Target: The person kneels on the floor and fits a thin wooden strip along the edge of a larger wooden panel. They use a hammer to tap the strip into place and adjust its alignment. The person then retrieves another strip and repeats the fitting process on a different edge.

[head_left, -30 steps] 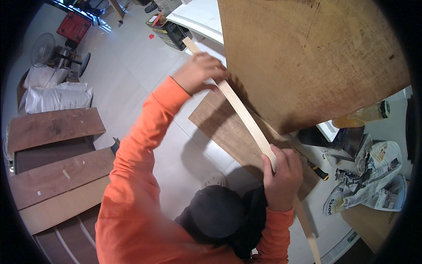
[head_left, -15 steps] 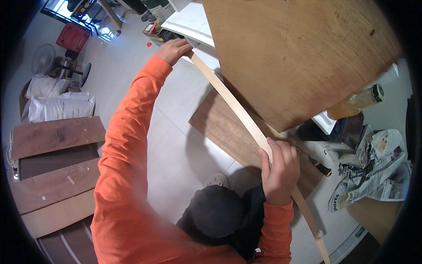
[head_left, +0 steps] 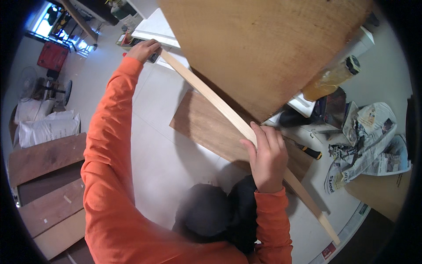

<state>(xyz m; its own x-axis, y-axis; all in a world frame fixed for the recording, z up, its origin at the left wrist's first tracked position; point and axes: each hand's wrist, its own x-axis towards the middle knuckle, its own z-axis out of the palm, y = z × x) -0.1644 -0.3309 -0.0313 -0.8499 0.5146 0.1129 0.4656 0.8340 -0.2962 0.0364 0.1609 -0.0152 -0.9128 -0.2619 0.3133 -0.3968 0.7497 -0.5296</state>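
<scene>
Slanting from upper left to lower right, a long pale wooden strip (head_left: 215, 102) is held between two hands. Its long axis is laid diagonally; the far end is pointed up-left toward the white shelf (head_left: 156, 27), the near end down-right toward the floor (head_left: 154, 147), where its tip can be seen. The far end is gripped by the left hand (head_left: 145, 50), fingers closed over it, thumb hidden. Nearer the other end, the strip is gripped by the right hand (head_left: 269, 154), thumb on the near side, fingers over the far side. The thin brown board (head_left: 206, 123) on the floor is crossed by the strip, as is the lower left edge of the large brown panel (head_left: 263, 48); whether the panel is touched cannot be told. A yellow-and-black handle (head_left: 310, 151) is seen just right of the right hand, crumpled newspaper (head_left: 373, 127) farther off.

Compared with half a second ago: the strip is seen at a flatter slant, and its lower tip, then cut by the frame, is brought into view. The whole scene is shifted leftward. A second ago the strip was held by the left hand short of its end; now that end is covered.
</scene>
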